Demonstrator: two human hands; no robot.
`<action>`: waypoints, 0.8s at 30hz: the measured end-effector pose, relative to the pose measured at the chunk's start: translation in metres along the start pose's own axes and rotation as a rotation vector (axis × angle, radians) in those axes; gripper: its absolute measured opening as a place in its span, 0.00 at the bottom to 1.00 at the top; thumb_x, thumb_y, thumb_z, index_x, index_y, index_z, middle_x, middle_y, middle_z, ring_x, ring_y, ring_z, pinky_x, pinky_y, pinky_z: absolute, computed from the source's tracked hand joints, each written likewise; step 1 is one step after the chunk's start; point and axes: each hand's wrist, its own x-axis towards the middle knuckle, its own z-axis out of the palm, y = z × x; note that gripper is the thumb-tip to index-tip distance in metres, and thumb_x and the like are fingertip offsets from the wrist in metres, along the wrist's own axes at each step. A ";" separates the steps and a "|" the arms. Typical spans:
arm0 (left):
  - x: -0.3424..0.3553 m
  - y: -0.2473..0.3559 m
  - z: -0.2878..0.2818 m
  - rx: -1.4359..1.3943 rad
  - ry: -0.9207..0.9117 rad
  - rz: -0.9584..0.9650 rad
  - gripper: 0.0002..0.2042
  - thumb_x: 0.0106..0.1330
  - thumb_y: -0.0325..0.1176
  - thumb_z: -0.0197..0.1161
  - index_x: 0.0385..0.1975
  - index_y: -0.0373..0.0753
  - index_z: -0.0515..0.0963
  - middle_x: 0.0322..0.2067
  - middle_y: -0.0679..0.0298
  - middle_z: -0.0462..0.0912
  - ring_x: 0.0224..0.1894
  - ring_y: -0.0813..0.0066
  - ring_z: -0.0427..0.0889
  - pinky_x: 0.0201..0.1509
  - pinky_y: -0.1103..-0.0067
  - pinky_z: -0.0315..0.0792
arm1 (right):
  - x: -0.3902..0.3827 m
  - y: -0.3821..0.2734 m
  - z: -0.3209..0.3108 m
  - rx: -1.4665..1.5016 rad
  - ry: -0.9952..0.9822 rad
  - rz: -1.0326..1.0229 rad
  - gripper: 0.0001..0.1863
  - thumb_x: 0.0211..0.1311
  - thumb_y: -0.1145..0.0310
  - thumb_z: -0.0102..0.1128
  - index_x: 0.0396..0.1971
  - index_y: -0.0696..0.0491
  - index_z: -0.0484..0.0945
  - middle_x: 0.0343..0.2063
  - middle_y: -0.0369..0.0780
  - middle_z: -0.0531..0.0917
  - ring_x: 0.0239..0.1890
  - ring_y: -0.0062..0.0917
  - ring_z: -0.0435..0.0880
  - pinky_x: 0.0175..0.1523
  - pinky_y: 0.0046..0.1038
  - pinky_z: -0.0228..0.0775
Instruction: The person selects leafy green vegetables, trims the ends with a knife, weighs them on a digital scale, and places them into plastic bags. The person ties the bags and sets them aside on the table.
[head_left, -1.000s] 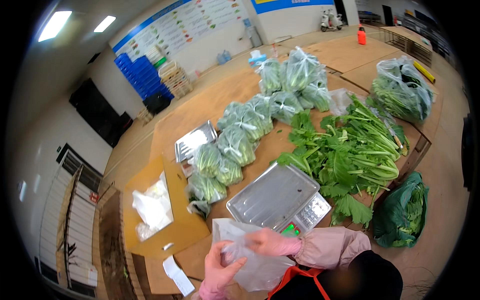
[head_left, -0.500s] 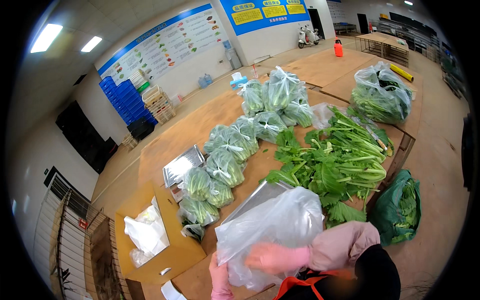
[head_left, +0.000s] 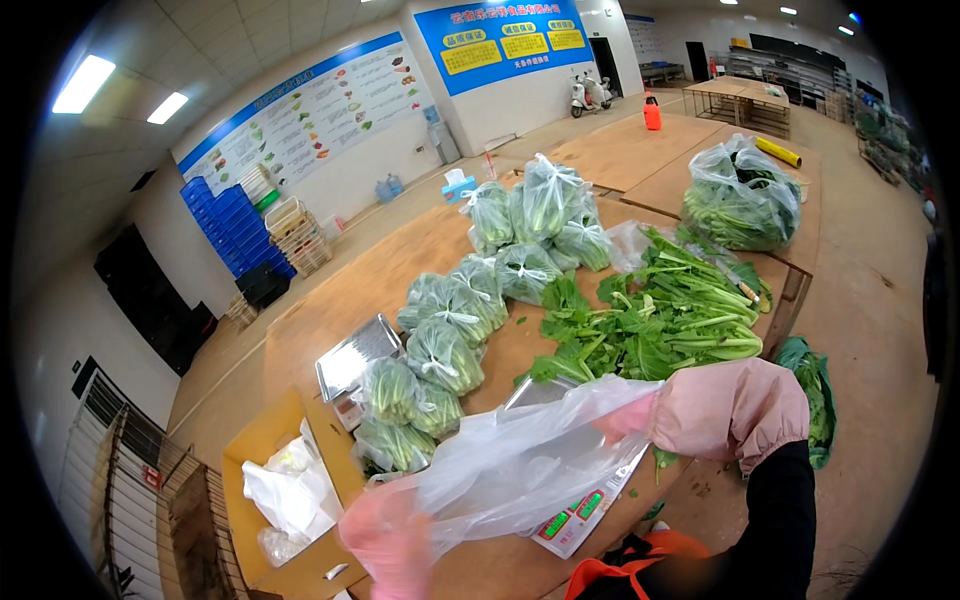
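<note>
A clear plastic bag (head_left: pixel 510 475) is stretched between my two pink-gloved hands, above a digital scale (head_left: pixel 572 528) with lit readouts. My left hand (head_left: pixel 385 530), smeared by motion, grips the bag's near left end. Through the film, my right hand (head_left: pixel 628 416) shows closed on the far right end, its fingers partly hidden. The bag covers most of the scale's metal pan (head_left: pixel 540 391). Just beyond lies a heap of loose leafy greens (head_left: pixel 660 315). Left of the bag, tied bags of greens (head_left: pixel 443 357) stand in a row.
An open cardboard box (head_left: pixel 262 545) with white plastic inside stands at the near left, beside a second metal-topped scale (head_left: pixel 352 358). A large bag of greens (head_left: pixel 742 200) sits at the right; a green sack (head_left: pixel 815 400) is beyond the table's edge. A knife (head_left: pixel 745 290) lies on the greens.
My hands have moved apart, the left leftward and the right up and rightward, pulling the bag out wide. The scale's lit readouts now show below it. The view has shifted slightly.
</note>
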 end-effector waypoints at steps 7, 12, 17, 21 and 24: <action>-0.054 0.011 0.151 0.072 -0.763 0.466 0.30 0.60 0.62 0.47 0.45 0.40 0.77 0.54 0.53 0.71 0.61 0.53 0.63 0.63 0.58 0.52 | -0.003 0.007 0.018 0.168 -0.010 -0.004 0.39 0.51 0.49 0.60 0.61 0.51 0.60 0.59 0.44 0.65 0.62 0.33 0.62 0.65 0.30 0.53; -0.081 0.004 0.158 -0.178 -1.217 0.506 0.34 0.63 0.61 0.42 0.62 0.42 0.60 0.57 0.49 0.67 0.62 0.45 0.59 0.65 0.52 0.45 | 0.007 0.025 -0.094 0.157 0.121 0.334 0.36 0.48 0.42 0.59 0.54 0.49 0.71 0.43 0.43 0.80 0.44 0.32 0.79 0.47 0.32 0.70; -0.071 -0.021 0.191 -0.770 -0.746 0.193 0.31 0.64 0.51 0.50 0.64 0.42 0.57 0.61 0.47 0.59 0.62 0.42 0.58 0.62 0.48 0.50 | 0.050 0.008 -0.077 -0.448 0.148 0.291 0.42 0.40 0.41 0.64 0.58 0.44 0.67 0.50 0.46 0.75 0.52 0.37 0.73 0.55 0.38 0.64; -0.036 -0.005 0.211 -0.383 -0.738 -0.343 0.38 0.57 0.48 0.60 0.66 0.44 0.51 0.65 0.43 0.48 0.64 0.42 0.53 0.61 0.45 0.48 | 0.063 0.012 -0.033 -0.735 0.145 0.138 0.52 0.33 0.43 0.71 0.63 0.41 0.58 0.62 0.46 0.60 0.64 0.48 0.55 0.65 0.50 0.46; -0.028 0.001 0.206 -0.137 -0.919 -0.386 0.40 0.54 0.53 0.61 0.65 0.43 0.52 0.65 0.42 0.45 0.65 0.41 0.49 0.62 0.46 0.46 | 0.064 0.018 -0.028 -0.721 0.205 -0.023 0.50 0.34 0.46 0.72 0.62 0.43 0.60 0.61 0.46 0.61 0.64 0.46 0.56 0.65 0.48 0.48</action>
